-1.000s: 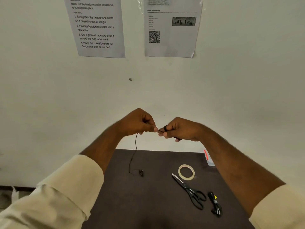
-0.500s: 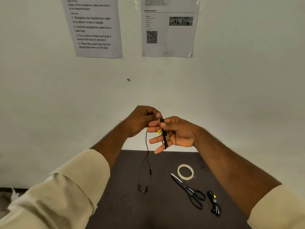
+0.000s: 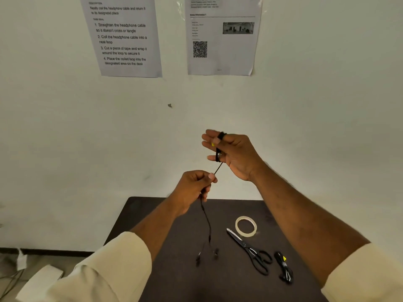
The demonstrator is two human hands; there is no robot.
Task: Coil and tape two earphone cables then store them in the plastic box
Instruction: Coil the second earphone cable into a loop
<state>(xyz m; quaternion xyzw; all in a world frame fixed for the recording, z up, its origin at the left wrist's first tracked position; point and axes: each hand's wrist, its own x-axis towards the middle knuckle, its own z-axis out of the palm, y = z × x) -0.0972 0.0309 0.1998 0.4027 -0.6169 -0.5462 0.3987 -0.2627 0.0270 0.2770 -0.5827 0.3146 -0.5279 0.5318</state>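
A black earphone cable [image 3: 206, 219] is wound in loops around the spread fingers of my right hand [image 3: 233, 154], raised in front of the wall. A taut stretch runs down to my left hand [image 3: 194, 188], which pinches it below and to the left. The rest hangs from that hand, its two earbuds just above the dark table [image 3: 170, 275]. A second black earphone [image 3: 284, 267] with a yellow tag lies bundled near the table's right side. The plastic box is not in view.
A roll of clear tape [image 3: 246, 226] lies right of centre on the table, with black-handled scissors [image 3: 250, 251] just in front of it. Two printed sheets hang on the white wall. At the lower left, a pale object and cables lie on the floor.
My right hand has risen with the coil on its fingers. My left hand has dropped below it, drawing the cable down, and the hanging length is shorter.
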